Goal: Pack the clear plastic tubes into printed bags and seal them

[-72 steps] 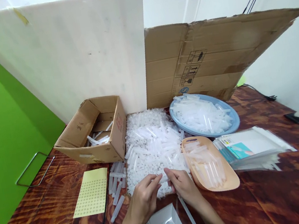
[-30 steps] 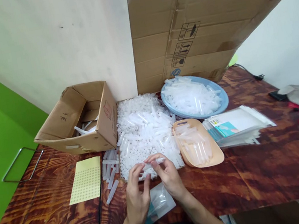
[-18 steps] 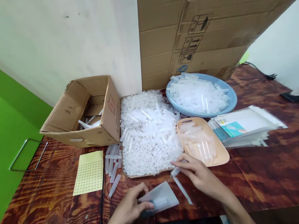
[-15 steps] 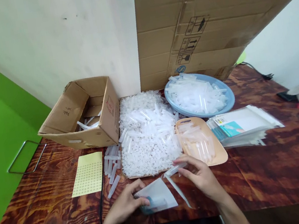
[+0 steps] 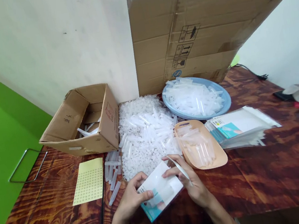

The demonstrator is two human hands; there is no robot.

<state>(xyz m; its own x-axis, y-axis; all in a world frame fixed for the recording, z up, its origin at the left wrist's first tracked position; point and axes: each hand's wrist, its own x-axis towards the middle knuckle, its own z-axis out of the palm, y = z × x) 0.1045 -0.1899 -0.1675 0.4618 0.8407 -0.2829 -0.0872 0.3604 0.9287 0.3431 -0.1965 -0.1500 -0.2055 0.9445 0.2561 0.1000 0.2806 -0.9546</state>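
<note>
My left hand (image 5: 132, 198) grips the lower left side of a clear plastic packaging bag (image 5: 158, 181) with a white and teal printed face, its thumb pressed across the front. At the bag's upper right end, my right hand (image 5: 193, 185) is closed around the mouth, fingers at the opening. A pale flap (image 5: 179, 168) stands up between those fingers. Inside the bag a translucent shape shows faintly. Whether a tube is still within my right fingers is hidden. Just beyond the hands lies a heap of small translucent plastic pieces and tubes (image 5: 147, 131).
A tan tray (image 5: 220, 157) of clear tubes sits right of the heap, beside a stack of printed bags (image 5: 241, 121). Behind is a blue basin (image 5: 226, 101) full of tubes. Left are an open cardboard box (image 5: 94, 144), a yellow sticker sheet (image 5: 88, 181) and loose tubes (image 5: 114, 192).
The bag has tilted up so its printed face shows. My right hand has moved left onto its mouth, and the tube it held is no longer distinct. The view has shifted slightly.
</note>
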